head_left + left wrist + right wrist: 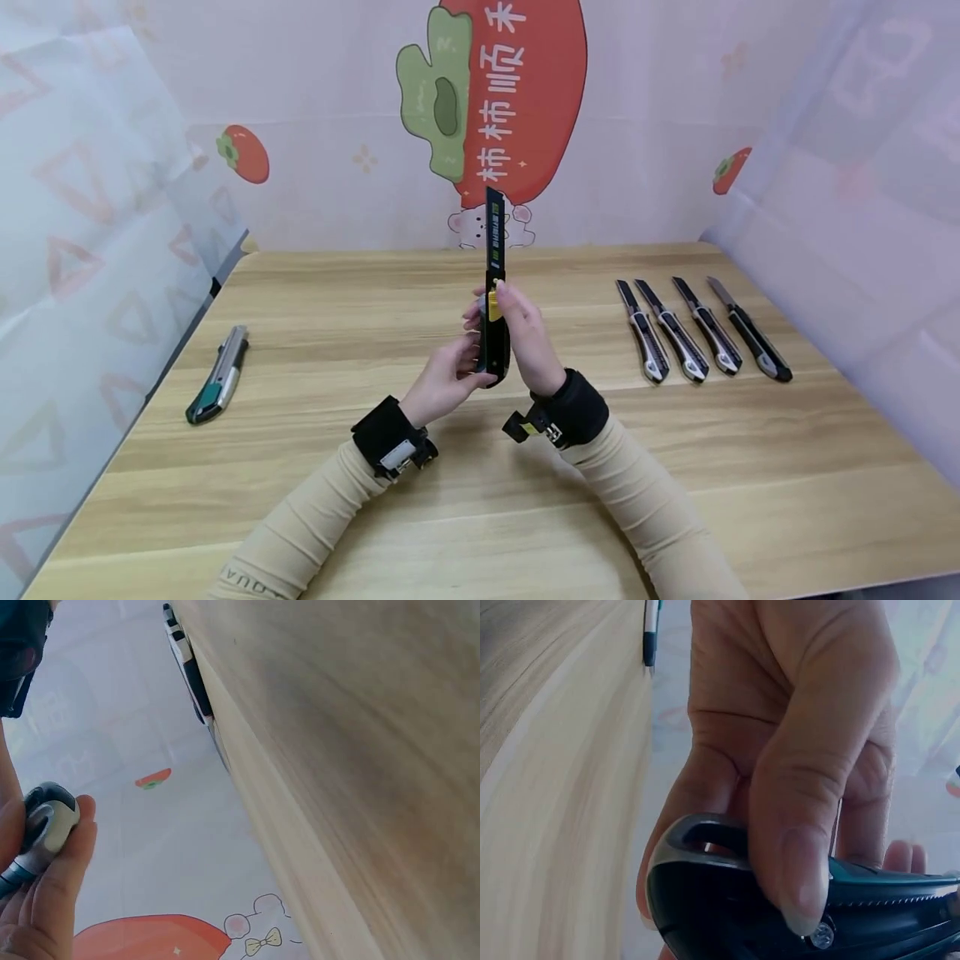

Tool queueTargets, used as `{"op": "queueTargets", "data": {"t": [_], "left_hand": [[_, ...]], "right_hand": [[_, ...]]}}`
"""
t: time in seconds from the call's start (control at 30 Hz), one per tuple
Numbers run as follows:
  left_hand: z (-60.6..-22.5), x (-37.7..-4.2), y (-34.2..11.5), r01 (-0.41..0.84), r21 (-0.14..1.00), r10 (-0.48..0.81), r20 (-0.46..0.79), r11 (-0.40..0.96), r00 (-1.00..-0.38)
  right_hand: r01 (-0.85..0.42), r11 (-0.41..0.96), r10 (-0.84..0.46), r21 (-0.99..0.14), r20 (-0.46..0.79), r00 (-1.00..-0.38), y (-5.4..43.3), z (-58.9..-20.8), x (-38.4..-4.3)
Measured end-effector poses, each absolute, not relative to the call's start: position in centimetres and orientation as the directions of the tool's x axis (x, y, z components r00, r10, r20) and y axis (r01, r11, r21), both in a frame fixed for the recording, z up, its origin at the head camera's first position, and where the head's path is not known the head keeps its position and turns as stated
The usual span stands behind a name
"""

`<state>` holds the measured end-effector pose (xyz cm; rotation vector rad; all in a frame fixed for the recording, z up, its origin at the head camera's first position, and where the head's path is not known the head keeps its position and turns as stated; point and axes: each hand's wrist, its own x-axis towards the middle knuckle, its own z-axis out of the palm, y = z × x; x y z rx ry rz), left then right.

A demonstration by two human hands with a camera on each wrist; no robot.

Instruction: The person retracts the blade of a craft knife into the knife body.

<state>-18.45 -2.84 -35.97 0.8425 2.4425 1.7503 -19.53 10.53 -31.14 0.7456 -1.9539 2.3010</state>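
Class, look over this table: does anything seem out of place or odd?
Perhaps the lone knife at the left: it lies apart from the four knives lined up at the right. Nothing looks spilled or damaged.

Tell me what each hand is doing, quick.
Left hand: holding the black utility knife by its lower end.
Right hand: holding the same knife higher up, thumb by the yellow slider.
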Motion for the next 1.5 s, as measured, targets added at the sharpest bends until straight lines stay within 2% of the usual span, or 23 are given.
{"op": "queueTargets", "data": {"t": [0.17, 0.8, 1.13, 1.5], "left_hand": [[-36.1, -18.3, -2.9, 0.454, 0.863, 0.438, 0.329, 0.220, -0.837], [-36.4, -18.2, -2.6, 0.458, 0.866, 0.468, 0.327, 0.199, -0.821], [-36.4, -18.1, -2.7, 0.446, 0.871, 0.471, 0.312, 0.206, -0.825], [-36.5, -18.2, -2.7, 0.439, 0.874, 0.479, 0.300, 0.209, -0.825]], "right_hand": [[-0.287, -0.218, -0.291, -0.933, 0.343, -0.893, 10.4, -31.3, -19.8], [-0.406, -0.261, -0.244, -0.876, 0.467, -0.850, 10.2, -32.3, -19.6], [-0.412, -0.260, -0.244, -0.873, 0.473, -0.847, 10.2, -32.9, -19.9], [-0.385, -0.261, -0.255, -0.885, 0.448, -0.857, 10.2, -31.8, -19.1]]}}
